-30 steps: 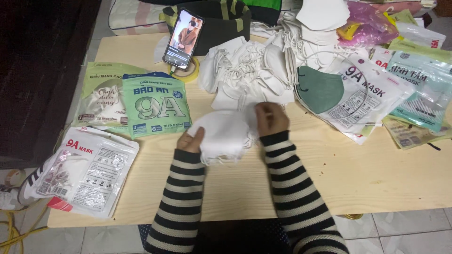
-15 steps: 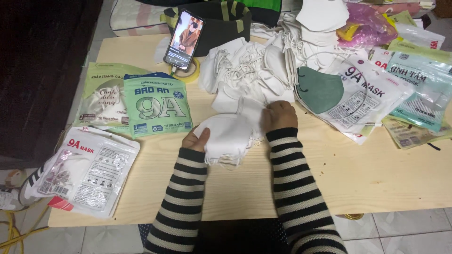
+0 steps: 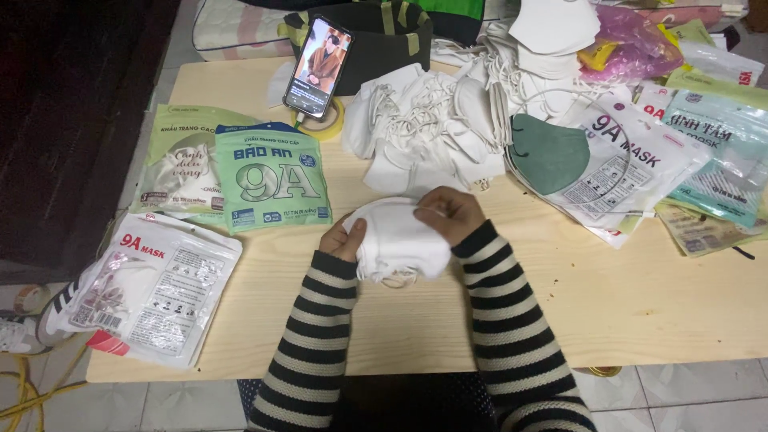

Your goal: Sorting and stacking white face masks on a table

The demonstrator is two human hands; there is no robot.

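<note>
My left hand (image 3: 342, 238) and right hand (image 3: 450, 213) both clasp 1 stack of white masks (image 3: 398, 240) near the table's (image 3: 640, 304) front edge.

Phone screen (image 3: 318, 66): lit, propped upright at the table's far edge. Green pouch (image 3: 274, 178): flat, rectangular, left of centre. Pale green pouch (image 3: 178, 168): partly under the green pouch. White pouch with red corner (image 3: 152, 288): near left corner. White and teal pouches (image 3: 680, 152): overlapping pile, right side.
</note>
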